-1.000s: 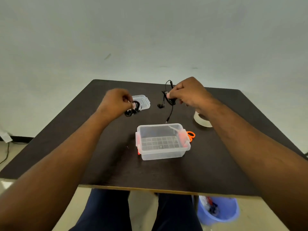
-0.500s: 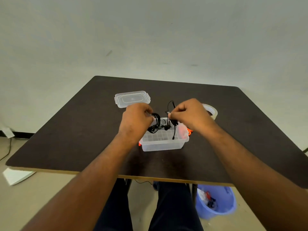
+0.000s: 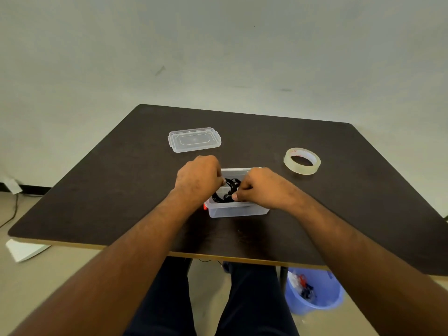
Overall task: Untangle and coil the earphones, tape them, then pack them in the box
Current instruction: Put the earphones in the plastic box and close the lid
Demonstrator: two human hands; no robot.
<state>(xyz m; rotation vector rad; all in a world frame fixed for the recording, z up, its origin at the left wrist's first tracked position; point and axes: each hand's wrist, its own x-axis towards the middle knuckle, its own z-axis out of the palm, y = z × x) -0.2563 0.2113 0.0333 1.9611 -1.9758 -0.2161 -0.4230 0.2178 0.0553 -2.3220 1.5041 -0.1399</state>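
- As both hands sit over the box (image 3: 238, 210), packing is under way: left hand (image 3: 197, 179) and right hand (image 3: 260, 187) pinch the earphones (image 3: 226, 190) inside it.
- Next, judged: release, then fetch the lid (image 3: 194, 139) beyond the box.

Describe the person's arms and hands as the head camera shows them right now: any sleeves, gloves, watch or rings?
Both forearms are bare up to the edge of the picture, with no sleeves in view. The left hand and right hand wear no gloves. No watch, bracelet or band shows at either wrist, and no ring on the visible knuckles; the fingertips are partly hidden. Dark navy trousers cover the legs below the table.
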